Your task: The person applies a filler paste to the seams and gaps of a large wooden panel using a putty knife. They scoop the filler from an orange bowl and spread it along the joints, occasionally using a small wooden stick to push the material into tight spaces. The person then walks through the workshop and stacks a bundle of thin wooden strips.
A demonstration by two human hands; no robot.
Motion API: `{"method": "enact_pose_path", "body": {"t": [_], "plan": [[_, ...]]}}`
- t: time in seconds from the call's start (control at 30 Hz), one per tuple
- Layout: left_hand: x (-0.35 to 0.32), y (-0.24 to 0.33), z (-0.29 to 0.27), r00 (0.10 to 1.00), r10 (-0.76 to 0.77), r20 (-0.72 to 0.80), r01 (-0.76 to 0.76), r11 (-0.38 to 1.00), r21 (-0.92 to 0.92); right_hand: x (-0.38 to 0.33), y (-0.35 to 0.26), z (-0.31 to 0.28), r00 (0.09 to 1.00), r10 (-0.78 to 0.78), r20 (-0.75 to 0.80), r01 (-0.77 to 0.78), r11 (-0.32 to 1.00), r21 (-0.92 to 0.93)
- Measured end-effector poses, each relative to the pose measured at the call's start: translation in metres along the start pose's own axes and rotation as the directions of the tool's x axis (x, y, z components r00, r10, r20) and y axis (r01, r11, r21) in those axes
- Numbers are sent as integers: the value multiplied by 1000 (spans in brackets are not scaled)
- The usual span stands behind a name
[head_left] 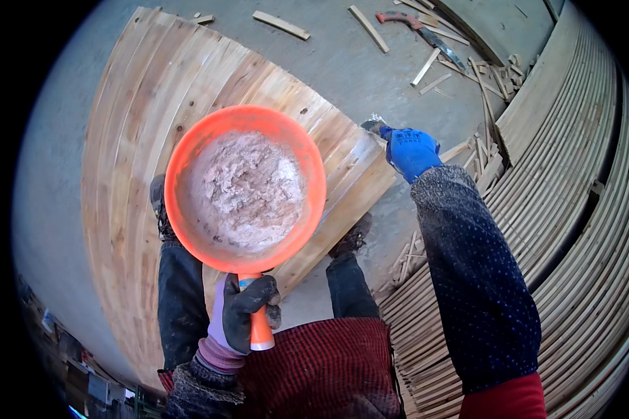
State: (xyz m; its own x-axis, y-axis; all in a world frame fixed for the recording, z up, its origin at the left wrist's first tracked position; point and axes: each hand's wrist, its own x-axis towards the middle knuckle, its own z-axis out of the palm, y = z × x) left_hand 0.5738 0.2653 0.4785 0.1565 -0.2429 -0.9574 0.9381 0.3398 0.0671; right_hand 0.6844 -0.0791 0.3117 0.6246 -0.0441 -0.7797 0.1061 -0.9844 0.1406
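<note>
The orange bowl [317,188] sits at the middle of your clock, twelve being away from you, held above the boards with its mouth turned up. Inside lies a lumpy, pale pinkish-grey paste [248,192], heaped in the middle and smeared up the walls. At six o'clock your left hand [241,311], in a grey and lilac glove, is wrapped around the bowl's orange handle [261,328].

At two o'clock your right hand [412,150], in a blue glove, is closed around a small scraper [374,126] with whitish paste at its tip. The blade is at the far right edge of the wooden panel [147,112]; whether it touches the wood you can't tell from here. A pale smear lies on the boards just beside it.

The step in hand looks to be working paste into the panel's joints and edge. As I judge it, your next move calls for a flat blade, light pressure along the seam, and the bowl held level and near enough to reload from.

Further out, your left shoe [159,209] is towards nine o'clock and your right shoe [353,237] at four. Offcuts [495,171] lie heaped at three, stacked wooden strips [559,146] run from three to five, and a red-handled saw [433,40] rests on the grey floor [328,70] between one and two.
</note>
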Motion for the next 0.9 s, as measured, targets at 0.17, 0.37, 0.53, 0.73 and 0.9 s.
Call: {"method": "enact_pose_path", "body": {"t": [0.17,0.37,0.53,0.73,0.9], "plan": [[2,4,3,1000,-11,10,11,1000,-13,6,21,31,994,-39,100,56,983,-174],[-2,1,1,1000,19,6,-19,1000,5,-56,53,42,994,82,68,-84,996,31],[0,-5,5,998,62,4,-62,998,15,-70,5,74,991,36,-125,7,944,331],[5,-9,3,997,75,-11,-75,997,-33,-85,4,109,982,72,175,-98,985,143],[6,-11,2,998,63,-5,-63,994,-87,-53,-4,71,996,53,-67,-37,974,222]]}}
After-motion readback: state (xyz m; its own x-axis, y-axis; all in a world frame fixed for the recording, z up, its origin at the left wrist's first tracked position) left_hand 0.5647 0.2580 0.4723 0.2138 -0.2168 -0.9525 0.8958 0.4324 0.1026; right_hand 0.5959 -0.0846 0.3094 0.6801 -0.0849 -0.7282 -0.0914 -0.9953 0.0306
